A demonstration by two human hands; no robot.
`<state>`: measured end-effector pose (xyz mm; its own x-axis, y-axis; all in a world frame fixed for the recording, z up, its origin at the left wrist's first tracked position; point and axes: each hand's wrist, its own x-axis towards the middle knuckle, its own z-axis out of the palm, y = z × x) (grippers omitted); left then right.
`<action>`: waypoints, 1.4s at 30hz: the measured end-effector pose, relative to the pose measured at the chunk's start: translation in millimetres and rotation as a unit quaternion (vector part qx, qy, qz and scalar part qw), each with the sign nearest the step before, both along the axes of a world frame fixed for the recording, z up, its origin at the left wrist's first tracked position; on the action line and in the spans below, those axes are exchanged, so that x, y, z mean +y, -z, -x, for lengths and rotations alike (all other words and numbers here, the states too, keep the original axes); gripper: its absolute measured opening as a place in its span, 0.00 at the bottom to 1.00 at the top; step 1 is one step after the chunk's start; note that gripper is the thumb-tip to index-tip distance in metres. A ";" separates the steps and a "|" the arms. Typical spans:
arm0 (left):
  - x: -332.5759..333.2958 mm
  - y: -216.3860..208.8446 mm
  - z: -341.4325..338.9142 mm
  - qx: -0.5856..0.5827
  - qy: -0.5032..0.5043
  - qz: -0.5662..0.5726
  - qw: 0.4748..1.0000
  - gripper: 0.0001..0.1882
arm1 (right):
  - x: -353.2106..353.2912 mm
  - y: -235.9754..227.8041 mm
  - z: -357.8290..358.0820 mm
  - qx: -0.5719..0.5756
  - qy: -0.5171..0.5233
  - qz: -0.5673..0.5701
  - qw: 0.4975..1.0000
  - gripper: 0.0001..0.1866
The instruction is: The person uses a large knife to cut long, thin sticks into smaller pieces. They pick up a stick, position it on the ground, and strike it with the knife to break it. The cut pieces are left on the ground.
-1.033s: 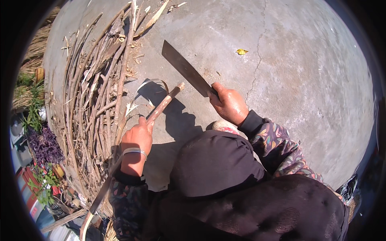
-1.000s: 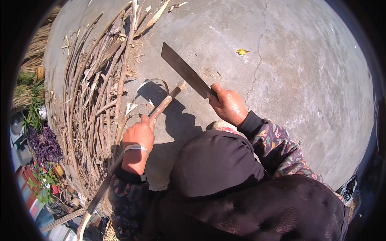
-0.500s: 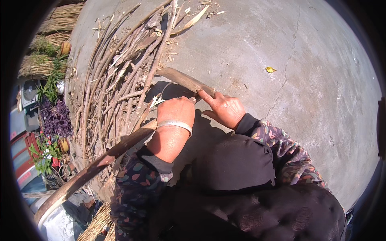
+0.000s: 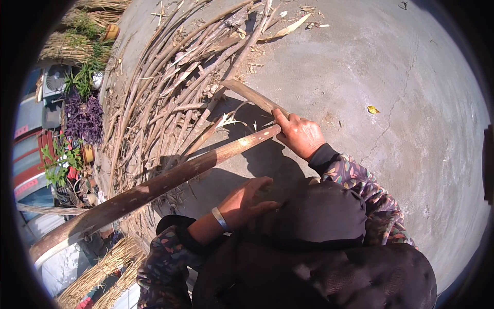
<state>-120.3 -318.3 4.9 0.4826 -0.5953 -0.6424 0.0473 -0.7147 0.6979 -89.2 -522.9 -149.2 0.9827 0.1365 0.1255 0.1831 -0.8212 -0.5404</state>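
My right hand (image 4: pixel 301 135) is closed around the near end of a short, flat-sided wooden stick (image 4: pixel 249 95). Right under its fingers lies the tip of a long, thick wooden pole (image 4: pixel 170 177), dark brown with a paler, scraped-looking upper end; whether the hand grips this tip too is hard to tell. From there the pole slants down to the lower left. My left hand (image 4: pixel 246 202), with a silver bangle (image 4: pixel 221 219) at the wrist, is off the pole, fingers apart and nothing in them. A pale split strip (image 4: pixel 226 122) sits just above the pole.
A big heap of long thin branches (image 4: pixel 154 98) covers the ground on the left. Straw bundles (image 4: pixel 103 270) lie at the lower left, with potted plants (image 4: pixel 82 121) farther up. A yellow leaf (image 4: pixel 373 109) rests on the grey concrete (image 4: pixel 427 170) at right.
My left hand has let go of the pole and drawn back toward my body. The pole's upper end now shows beside my right hand, whose fingers have closed. The view has shifted slightly.
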 end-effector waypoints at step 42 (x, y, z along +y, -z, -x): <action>3.8 -36.8 -163.0 -0.361 -0.474 0.424 0.682 0.17 | -45.9 -110.9 -180.2 0.077 -0.168 0.294 0.938 0.13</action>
